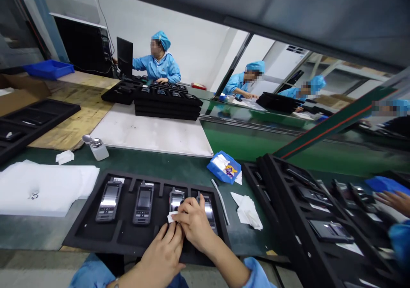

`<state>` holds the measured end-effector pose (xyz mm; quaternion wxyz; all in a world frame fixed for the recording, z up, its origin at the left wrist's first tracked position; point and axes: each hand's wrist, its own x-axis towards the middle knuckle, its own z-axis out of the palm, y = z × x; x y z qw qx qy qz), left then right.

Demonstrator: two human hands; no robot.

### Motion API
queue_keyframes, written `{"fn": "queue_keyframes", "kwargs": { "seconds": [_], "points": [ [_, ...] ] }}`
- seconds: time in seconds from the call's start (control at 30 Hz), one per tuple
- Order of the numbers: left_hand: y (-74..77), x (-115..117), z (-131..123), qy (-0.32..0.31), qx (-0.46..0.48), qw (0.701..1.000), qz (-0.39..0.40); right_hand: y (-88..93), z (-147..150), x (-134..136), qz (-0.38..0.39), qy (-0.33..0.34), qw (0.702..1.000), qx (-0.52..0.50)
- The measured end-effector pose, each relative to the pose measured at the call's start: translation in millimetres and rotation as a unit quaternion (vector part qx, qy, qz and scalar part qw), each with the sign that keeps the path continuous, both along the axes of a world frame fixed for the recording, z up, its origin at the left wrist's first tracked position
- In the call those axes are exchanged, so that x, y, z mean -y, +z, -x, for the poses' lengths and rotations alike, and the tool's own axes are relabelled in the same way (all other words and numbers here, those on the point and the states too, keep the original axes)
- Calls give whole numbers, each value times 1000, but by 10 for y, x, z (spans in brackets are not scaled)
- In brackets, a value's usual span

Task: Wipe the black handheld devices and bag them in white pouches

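Observation:
A black foam tray (128,237) lies before me with several dark handheld radios in its slots, each with a screen and a stubby antenna. Two of them, the leftmost radio (109,202) and the one beside it (143,203), are uncovered. My right hand (196,225) pinches a small white wipe (172,216) against the third radio (176,199). Bent fingers of my left hand (167,247) press on that radio's lower end, which they hide. The rightmost radio (209,211) is partly behind my right hand.
Right of the tray are a white stick (220,200), crumpled tissue (248,211) and a small blue bin (224,167). A dispenser bottle (99,149) and white foam sheets (45,187) are left. More trays (288,211) stand right, near a co-worker's hand (395,202). Stacked trays (166,109) stand behind.

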<state>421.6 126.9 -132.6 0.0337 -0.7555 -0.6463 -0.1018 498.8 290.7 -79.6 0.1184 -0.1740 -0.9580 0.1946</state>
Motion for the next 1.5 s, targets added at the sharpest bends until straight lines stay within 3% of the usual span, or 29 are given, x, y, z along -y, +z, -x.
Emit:
{"fn": "queue_keyframes", "kwargs": {
  "seconds": [0.2,0.3,0.47,0.6,0.77,0.93,1.1,1.27,1.5],
  "points": [
    [2,23,-2,5,-20,1000,-3,20,114,-104,-15,-53,998,-5],
    [-55,33,-3,-2,-22,1000,-15,20,-65,-51,6,-13,1000,0],
    [-118,27,-15,-5,-14,1000,-8,30,-386,64,9,-34,999,9],
    [-81,24,-14,-12,-11,1000,11,13,-133,65,-1,-26,1000,-7],
    [13,27,-22,10,-20,1000,14,55,262,-146,-25,-28,999,-3],
    [65,27,-32,16,-28,999,-6,42,160,-314,-45,-62,997,-8],
    [47,20,-40,22,-31,999,-34,-95,-173,-70,-32,-150,988,-30],
    [17,21,-40,20,-25,998,-49,-115,-378,228,5,-115,993,-34],
    [21,22,-22,20,-26,998,-52,2,70,-81,-8,-151,988,-31]
  ]
}}
